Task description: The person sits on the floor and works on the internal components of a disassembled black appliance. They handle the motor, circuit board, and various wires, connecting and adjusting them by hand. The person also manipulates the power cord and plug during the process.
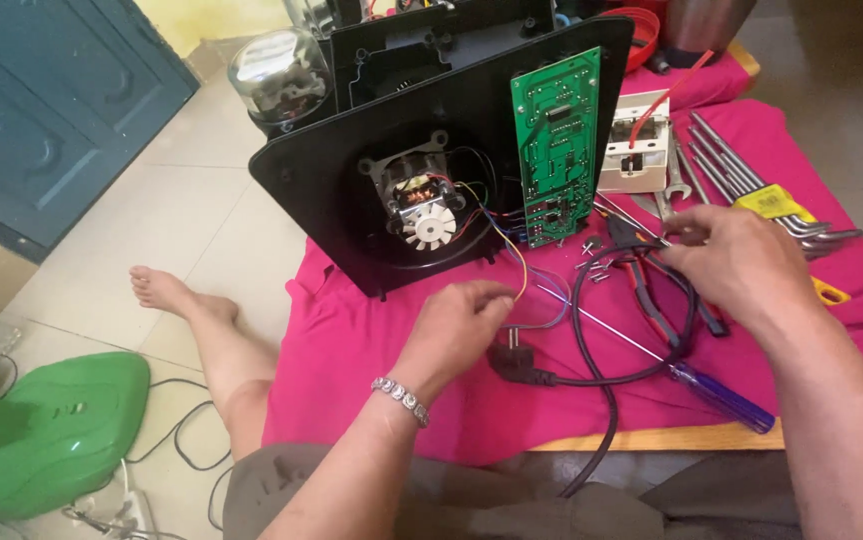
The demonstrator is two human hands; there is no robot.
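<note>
Left hand: my left hand (463, 322) is mid-frame, fingers pinched shut on the thin coloured wires (519, 268) that run out of the appliance base.
Right hand: my right hand (736, 258) is over on the right, fingertips closed around the black power cord (686, 315) where it loops up off the cloth.
Cord: its plug (513, 360) is lying flat on the pink cloth (371, 350), just right of my left wrist, and the rest trails off the bottom edge.
Main thing: the black appliance base (321, 180) is tipped up on its side in the upper middle, so the motor with its white fan (426, 225) is in plain view.
Board: the green circuit board (554, 145) is loose, leaning against the base, wires attached.
Tools: a blue-handled screwdriver (719, 395) sits lower right, red-handled pliers (651, 290) under my right hand, a set of hex keys (761, 190) upper right, and small screws (591, 262) scattered near the board.
Progress: looks to me like the teardown part is done, with the cover off and the screws out. The wiring is what's in hand, and closing it all back up is left.
Elsewhere: a green plastic cover (61, 430) is on the floor lower left.
</note>
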